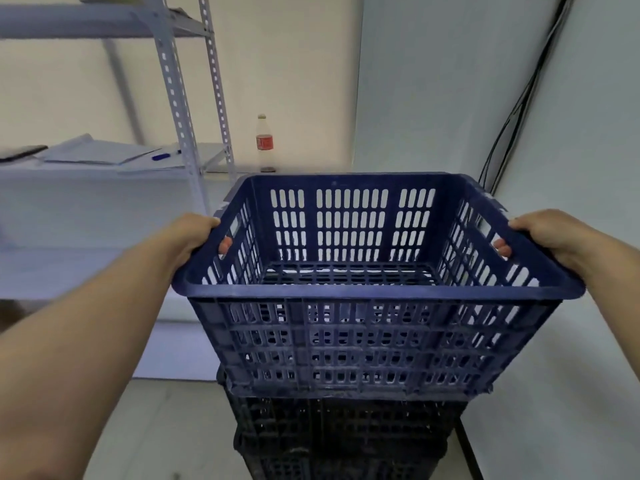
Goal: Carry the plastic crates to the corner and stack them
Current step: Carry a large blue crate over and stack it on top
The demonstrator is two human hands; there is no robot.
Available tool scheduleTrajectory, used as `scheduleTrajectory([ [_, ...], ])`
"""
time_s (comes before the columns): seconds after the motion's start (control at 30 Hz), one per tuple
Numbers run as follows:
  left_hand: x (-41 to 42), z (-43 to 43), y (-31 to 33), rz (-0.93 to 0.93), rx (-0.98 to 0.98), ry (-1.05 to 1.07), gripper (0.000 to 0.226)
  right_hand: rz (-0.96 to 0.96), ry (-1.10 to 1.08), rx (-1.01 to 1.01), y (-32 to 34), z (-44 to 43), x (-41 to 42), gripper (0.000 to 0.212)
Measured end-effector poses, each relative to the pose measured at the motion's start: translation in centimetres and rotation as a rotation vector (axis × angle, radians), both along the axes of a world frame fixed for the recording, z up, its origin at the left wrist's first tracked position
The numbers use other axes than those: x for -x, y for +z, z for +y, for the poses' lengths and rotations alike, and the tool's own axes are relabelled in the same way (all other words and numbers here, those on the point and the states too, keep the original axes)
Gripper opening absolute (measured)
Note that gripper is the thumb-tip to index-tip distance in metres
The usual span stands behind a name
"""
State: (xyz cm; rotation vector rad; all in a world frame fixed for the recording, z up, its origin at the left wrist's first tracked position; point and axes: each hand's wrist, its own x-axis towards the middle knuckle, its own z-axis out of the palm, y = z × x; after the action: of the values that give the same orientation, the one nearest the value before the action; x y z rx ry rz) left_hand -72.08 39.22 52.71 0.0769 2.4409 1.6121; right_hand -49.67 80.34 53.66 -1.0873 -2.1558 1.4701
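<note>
Head view: your two bare arms reach forward into a room corner.
Left hand (194, 237): clamped on the left rim of the dark blue slotted plastic crate (363, 341); your fingertips (225, 244) show through its left handle slot.
Right hand (550, 237): clamped on the right rim, fingers curled through the right handle slot.
Blue crate: empty, held level in front of you, directly above the black slotted plastic crates (346, 438); whether its base touches them you cannot tell.
Black crates: stacked on the pale floor in the corner, mostly hidden under the blue one.
Shelving: grey perforated metal rack (180, 109) to your left, with white papers (104, 154) and a blue pen (165, 155) on its shelf.
Bottle: clear plastic bottle with a red label (265, 143) standing upright against the far wall, behind the blue crate.
Cables: black cables (519, 109) running down the right wall.
</note>
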Motion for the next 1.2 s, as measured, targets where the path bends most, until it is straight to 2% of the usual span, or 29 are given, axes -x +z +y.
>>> scheduleTrajectory([
  [0.27,2.3,-1.3,-0.3,-0.036,0.056,-0.002,0.025,-0.045,0.044,0.051,-0.6,-1.2,1.8,0.031],
  [0.5,4.3,-1.5,-1.7,-0.075,0.041,-0.016,0.027,-0.113,0.044,0.022,-0.7,-1.0,3.3,0.036],
  [0.87,7.5,-0.8,-1.6,-0.105,0.055,-0.064,0.028,-0.095,0.069,0.070,0.1,-0.5,6.3,0.030],
  [1.2,7.6,0.3,-0.5,-0.071,0.003,-0.089,0.028,-0.116,0.020,0.057,-0.4,-0.5,4.5,0.033],
])
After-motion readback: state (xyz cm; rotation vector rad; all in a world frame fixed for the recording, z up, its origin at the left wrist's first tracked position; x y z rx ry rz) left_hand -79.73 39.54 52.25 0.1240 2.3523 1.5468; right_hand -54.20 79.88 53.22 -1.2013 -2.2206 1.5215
